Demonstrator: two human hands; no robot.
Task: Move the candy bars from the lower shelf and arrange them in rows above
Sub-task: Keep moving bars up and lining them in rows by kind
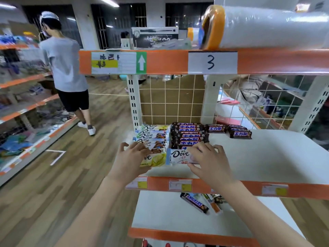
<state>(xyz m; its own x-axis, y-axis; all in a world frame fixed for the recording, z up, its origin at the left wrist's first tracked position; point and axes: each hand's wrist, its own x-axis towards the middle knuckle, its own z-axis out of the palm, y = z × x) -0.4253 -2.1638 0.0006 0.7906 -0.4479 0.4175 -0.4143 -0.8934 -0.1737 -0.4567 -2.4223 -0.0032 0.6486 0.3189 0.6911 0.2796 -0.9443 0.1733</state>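
On the middle shelf (258, 157) a row of Dove bars (153, 135) runs back at the left, beside a row of brown Snickers bars (188, 135). My left hand (130, 159) rests with curled fingers on the front yellow Dove bar (156, 160). My right hand (210, 161) pinches the right end of a white Dove bar (178, 155) lying at the front of the Snickers row. Two more small Snickers groups (239, 132) lie farther right. On the lower shelf (160, 211) a Snickers bar (195, 203) and a few other bars (212, 204) lie loose.
An orange rail (169, 62) with a "3" label runs overhead; a roll of plastic film (267, 25) lies on top. A wire grid (170, 100) backs the shelf. A person (65, 68) stands in the aisle at left beside another shelf unit (26, 104).
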